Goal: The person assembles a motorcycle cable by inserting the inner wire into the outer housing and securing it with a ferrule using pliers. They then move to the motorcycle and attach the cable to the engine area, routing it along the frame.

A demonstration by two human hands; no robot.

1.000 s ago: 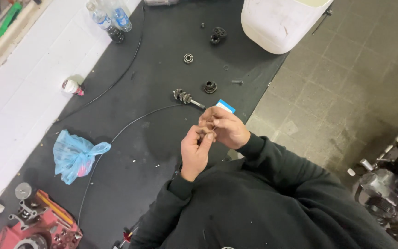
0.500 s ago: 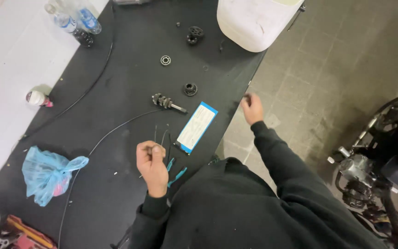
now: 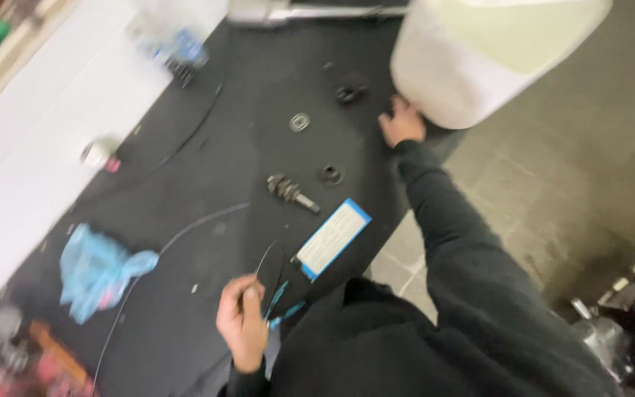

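A black desk carried scattered parts — a geared shaft near its middle, a ring at twelve o'clock from it, a blue-edged white card at four, a crumpled blue cloth at eight — and a white jug at two.

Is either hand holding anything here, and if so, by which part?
The left hand pinches a thin black wire at its lower end. The right hand rests beside the white container; no grip shows.

Black long-sleeved sweatshirt, sleeves to wrists; left hand and right hand bare, no gloves.
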